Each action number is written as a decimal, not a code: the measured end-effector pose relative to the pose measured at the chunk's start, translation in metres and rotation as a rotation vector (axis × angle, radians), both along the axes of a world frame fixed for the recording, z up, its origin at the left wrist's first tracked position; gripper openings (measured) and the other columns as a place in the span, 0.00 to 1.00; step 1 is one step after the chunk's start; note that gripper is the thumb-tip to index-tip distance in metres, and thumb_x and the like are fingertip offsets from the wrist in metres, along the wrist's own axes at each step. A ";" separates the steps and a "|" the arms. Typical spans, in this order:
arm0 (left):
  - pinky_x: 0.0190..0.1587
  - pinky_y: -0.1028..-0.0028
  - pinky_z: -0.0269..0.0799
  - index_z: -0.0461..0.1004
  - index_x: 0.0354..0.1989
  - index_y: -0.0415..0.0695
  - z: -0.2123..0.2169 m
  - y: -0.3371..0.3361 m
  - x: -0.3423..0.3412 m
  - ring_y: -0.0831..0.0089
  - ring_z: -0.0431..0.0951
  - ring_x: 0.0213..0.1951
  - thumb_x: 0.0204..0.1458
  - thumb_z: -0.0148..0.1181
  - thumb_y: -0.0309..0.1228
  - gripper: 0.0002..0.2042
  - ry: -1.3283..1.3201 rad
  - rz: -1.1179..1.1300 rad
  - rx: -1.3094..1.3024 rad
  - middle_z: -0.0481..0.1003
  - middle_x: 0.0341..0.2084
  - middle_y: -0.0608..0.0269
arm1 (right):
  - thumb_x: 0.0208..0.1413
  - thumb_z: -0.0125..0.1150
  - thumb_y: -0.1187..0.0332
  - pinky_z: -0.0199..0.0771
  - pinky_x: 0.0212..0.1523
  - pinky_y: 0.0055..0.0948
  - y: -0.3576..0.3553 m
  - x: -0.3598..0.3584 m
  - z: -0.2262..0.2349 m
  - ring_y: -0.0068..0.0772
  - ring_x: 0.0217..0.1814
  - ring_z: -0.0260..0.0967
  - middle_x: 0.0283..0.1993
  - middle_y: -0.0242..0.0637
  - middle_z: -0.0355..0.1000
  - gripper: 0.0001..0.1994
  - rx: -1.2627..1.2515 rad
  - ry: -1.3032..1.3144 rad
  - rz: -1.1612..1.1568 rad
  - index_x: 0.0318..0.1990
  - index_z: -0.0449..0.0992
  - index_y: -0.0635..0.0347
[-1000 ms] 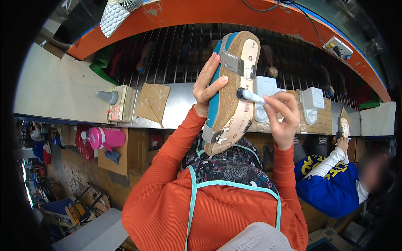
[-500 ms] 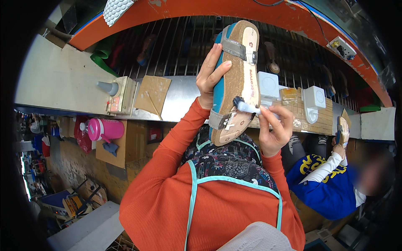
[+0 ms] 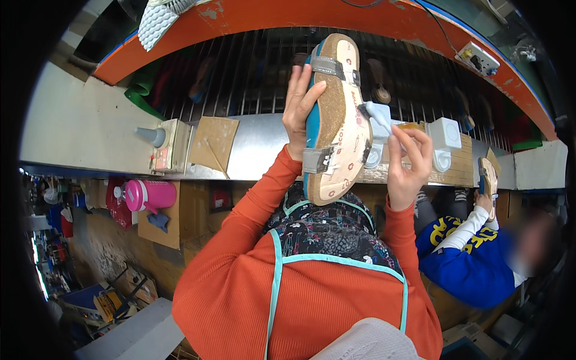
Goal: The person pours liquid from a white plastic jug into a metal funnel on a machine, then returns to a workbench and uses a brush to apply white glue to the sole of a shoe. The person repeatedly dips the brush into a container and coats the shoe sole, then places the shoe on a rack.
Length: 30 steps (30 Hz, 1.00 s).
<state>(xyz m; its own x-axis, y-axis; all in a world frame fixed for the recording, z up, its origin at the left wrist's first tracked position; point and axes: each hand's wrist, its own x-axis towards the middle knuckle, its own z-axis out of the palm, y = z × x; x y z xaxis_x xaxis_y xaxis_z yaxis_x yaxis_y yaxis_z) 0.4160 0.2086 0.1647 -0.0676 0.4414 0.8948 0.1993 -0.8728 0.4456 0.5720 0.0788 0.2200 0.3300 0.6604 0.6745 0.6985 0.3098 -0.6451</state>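
Observation:
My left hand (image 3: 298, 114) grips a sandal sole (image 3: 339, 129) on a teal shoe last (image 3: 312, 125), bottom up and toe end away from me. The sole has a cork rim and a pale printed middle. Grey strap ends (image 3: 318, 160) fold over onto it at two places. Between my right thumb and fingers is a small brush with a whitish handle (image 3: 378, 113) and dark bristles. My right hand (image 3: 410, 165) keeps the bristles at the sole's right edge, about halfway along; whether they touch it I cannot tell.
Beyond the sole, white plastic containers (image 3: 444, 133) stand on a bench covered partly with cardboard (image 3: 459, 161). A tan board (image 3: 214, 141) with a thin stick and a box with a grey cone (image 3: 150, 137) sit left. A co-worker in blue (image 3: 462, 264) works at the right. Metal rods (image 3: 252, 72) span the back.
The brush has left the near strap end and moved up and right to the sole's right edge. The sole has turned slightly in my left hand, which still grips it.

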 end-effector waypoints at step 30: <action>0.63 0.57 0.56 0.75 0.54 0.53 -0.031 -0.008 -0.019 0.47 0.61 0.65 0.40 0.70 0.30 0.27 0.225 0.151 -0.309 0.65 0.63 0.54 | 0.52 0.64 0.78 0.69 0.32 0.19 0.004 0.004 -0.023 0.19 0.33 0.67 0.39 0.34 0.68 0.09 -0.290 0.209 0.345 0.41 0.83 0.62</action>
